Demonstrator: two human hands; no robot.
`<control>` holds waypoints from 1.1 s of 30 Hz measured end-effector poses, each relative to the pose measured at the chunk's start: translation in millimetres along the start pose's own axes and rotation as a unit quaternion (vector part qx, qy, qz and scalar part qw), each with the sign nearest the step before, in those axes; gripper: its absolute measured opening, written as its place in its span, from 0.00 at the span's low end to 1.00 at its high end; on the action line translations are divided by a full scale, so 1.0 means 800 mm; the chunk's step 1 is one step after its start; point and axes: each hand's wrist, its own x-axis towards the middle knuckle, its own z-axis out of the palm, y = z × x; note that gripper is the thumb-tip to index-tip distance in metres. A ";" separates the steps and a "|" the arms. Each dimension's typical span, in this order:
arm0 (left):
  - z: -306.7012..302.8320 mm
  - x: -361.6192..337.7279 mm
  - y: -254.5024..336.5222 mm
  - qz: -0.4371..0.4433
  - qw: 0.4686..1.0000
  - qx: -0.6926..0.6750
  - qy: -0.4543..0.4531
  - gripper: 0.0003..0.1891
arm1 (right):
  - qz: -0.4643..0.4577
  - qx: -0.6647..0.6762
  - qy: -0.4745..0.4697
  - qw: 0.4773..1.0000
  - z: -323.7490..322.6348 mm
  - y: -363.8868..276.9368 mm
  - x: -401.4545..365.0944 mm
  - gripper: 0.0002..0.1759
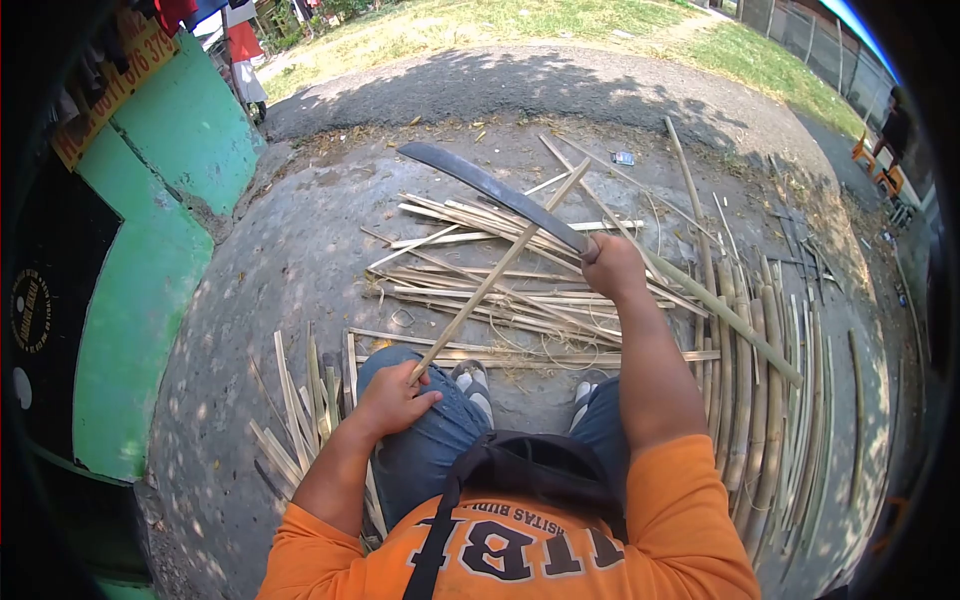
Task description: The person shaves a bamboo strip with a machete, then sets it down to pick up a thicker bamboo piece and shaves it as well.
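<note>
- Gripping the lower end of a long bamboo strip [500,270] in the left hand [395,400], with fingers wrapped fully around it, low over the left leg [440,430] in blue jeans.
- Holding that bamboo strip slanted up and away to the right, with its far end reaching beyond the heap of thin strips [540,310].
- Clasping the handle of a machete [490,190] in the right hand [612,265], with the fist closed tight and the arm stretched forward.
- Pointing the machete's dark, curved blade up and to the left, well clear of the body.
- Crossing blade and bamboo strip close to the right hand; whether touching there, not possible to tell.
- Lying on the concrete ground [300,260] ahead of the feet: the heap of thin strips, loose and criss-crossed, directly beneath the blade and the held bamboo strip.
- Lying to the right: a row of wider split lengths [760,400], side by side, running away from the camera, near the right leg [605,410].
- Resting across that row and the edge of the heap: one long round pole [720,310], tilted, passing just beside the right hand.
- Lying beside the left leg: a smaller fan of strips [300,400].
- Showing between the legs: two shoes [472,380], flat on the ground.
- Standing at the left edge: a green painted wall [150,280], well apart from both hands.
- Wearing an orange shirt [690,500], with a black strap [440,530] running across it.
</note>
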 end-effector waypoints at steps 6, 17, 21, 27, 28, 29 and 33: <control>0.001 -0.008 0.003 0.008 1.000 0.009 0.009 0.19 | 0.115 0.065 0.045 0.990 -0.016 0.040 0.010 0.13; -0.007 -0.002 0.006 0.007 1.000 0.009 -0.028 0.21 | 0.318 0.122 0.068 0.938 0.000 0.105 0.016 0.19; -0.004 0.000 -0.007 -0.009 0.998 -0.063 -0.004 0.22 | 0.430 0.337 0.118 0.829 0.010 0.119 0.025 0.15; -0.013 0.004 0.005 0.018 1.000 -0.020 -0.010 0.26 | 0.451 0.483 0.150 0.735 -0.026 0.093 0.028 0.15; -0.016 0.002 0.007 0.027 0.999 -0.026 -0.008 0.27 | 0.449 0.483 0.136 0.739 -0.036 0.083 0.024 0.16; -0.019 -0.002 0.010 0.035 0.999 -0.033 -0.006 0.27 | 0.425 0.468 0.160 0.758 -0.045 0.074 0.016 0.17; -0.036 -0.015 0.030 0.037 0.999 -0.015 0.005 0.27 | 0.387 0.395 0.099 0.827 -0.025 0.100 0.011 0.23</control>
